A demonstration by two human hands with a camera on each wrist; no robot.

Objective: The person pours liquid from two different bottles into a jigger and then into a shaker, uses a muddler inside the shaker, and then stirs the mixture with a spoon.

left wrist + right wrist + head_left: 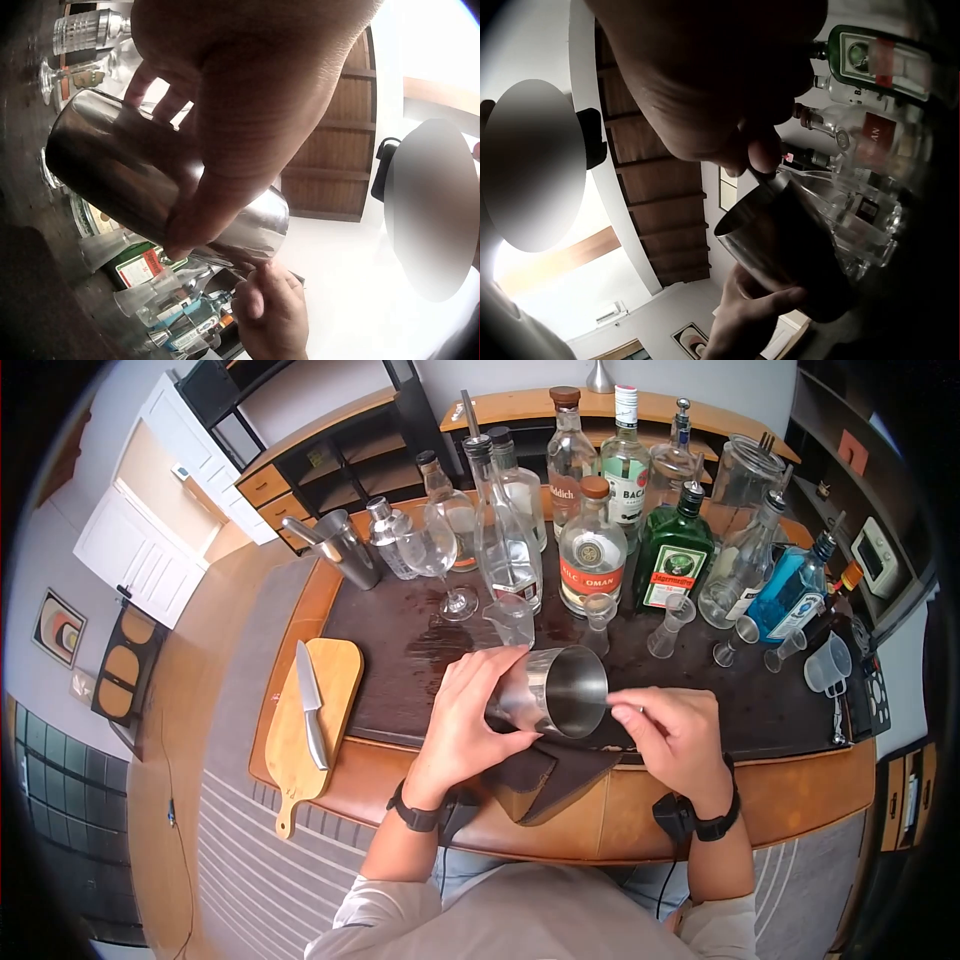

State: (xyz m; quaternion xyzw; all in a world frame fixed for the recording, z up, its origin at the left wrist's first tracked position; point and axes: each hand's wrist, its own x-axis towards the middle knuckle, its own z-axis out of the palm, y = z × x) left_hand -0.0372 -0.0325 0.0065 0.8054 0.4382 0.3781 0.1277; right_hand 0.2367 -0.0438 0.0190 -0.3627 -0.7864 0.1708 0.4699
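Observation:
A steel shaker tin (535, 690) is tilted over the front of the dark mat, its mouth toward the right. My left hand (465, 710) grips it round the side, thumb below and fingers above, as the left wrist view shows too. At the tin's rim my right hand (675, 735) pinches a thin metal handle (762, 177) between thumb and forefinger. The handle's other end is hidden in the tin (780, 247). Just behind the tin stand a small clear pitcher (512, 622) and a clear jigger (598, 622).
Several bottles crowd the back, among them a green one (677, 555) and a blue one (795, 595). A stemmed glass (458, 603) and another shaker (390, 535) stand left. A knife (310, 710) lies on the cutting board (340, 660). Dark cloth (550, 775) hangs over the front edge.

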